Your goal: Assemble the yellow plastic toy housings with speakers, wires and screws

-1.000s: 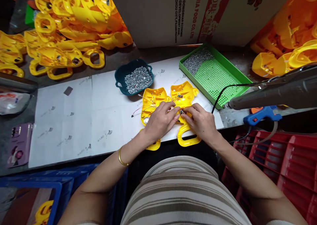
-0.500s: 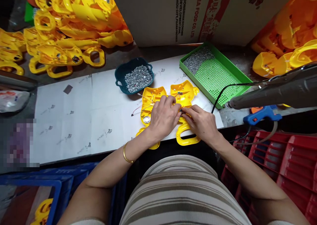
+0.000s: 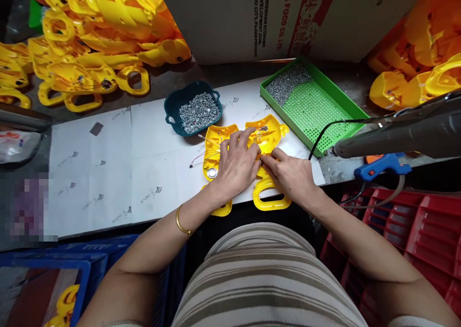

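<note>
Two yellow plastic toy shell halves lie open, hollow side up, on the white sheet in front of me. The left half (image 3: 210, 161) has thin wires and a round silvery disc (image 3: 212, 173) in it. Within the right half (image 3: 272, 142) a small wired part (image 3: 264, 129) shows; its yellow handle loop (image 3: 256, 203) points towards me. My left hand (image 3: 237, 166) lies across both halves, its fingers bent and its thumb side closed near the right half. Fingertips of my right hand (image 3: 293, 173) pinch together there, almost touching the left. What they grip is hidden.
A dark teal basin (image 3: 173, 108) of small screws and a green tray (image 3: 345, 101) with metal pieces stand behind. Yellow shells (image 3: 97, 53) are piled at left and right. A grey pole (image 3: 389, 132) and blue glue gun (image 3: 382, 167) are at right, above red crates (image 3: 399, 236).
The view has shifted slightly. My left fingers have spread a little farther over the shells, and the small dark part that showed between my fingertips is now covered.
</note>
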{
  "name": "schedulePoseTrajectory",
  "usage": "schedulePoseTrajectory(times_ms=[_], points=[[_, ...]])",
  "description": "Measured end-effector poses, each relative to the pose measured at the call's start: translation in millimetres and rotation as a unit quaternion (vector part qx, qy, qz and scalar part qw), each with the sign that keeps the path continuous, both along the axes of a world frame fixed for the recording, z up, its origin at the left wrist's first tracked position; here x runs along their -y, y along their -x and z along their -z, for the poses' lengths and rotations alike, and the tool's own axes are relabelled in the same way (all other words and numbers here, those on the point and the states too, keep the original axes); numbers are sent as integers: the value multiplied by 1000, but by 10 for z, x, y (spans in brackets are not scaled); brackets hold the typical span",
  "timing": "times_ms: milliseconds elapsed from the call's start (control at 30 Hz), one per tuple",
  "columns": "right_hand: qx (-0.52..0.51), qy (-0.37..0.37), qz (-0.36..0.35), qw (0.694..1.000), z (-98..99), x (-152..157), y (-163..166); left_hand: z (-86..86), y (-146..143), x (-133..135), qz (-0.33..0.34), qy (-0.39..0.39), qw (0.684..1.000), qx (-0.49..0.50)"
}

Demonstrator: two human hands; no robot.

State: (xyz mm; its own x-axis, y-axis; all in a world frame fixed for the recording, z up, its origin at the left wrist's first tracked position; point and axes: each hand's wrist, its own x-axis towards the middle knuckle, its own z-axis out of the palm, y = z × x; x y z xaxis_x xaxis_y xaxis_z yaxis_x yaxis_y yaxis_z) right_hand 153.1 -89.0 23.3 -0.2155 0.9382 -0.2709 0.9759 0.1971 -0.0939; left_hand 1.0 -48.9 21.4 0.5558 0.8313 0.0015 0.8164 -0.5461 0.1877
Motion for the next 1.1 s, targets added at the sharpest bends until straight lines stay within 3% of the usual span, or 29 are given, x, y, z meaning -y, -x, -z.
schedulePoseTrajectory(times_ms=[300,533,633,1100], points=[[26,59,-57,996,-42,-116,38,-18,-59,6,12,42,999,-20],[-131,-44,-6,990,103,31,-164,29,-20,14,22,-9,999,-26],[-154,-70,17,985,133,82,-213,47,-13,28,17,-13,1000,-11],[6,20,-5,1000,69,-20,-112,-4,-108,-10,24,13,1000,5]])
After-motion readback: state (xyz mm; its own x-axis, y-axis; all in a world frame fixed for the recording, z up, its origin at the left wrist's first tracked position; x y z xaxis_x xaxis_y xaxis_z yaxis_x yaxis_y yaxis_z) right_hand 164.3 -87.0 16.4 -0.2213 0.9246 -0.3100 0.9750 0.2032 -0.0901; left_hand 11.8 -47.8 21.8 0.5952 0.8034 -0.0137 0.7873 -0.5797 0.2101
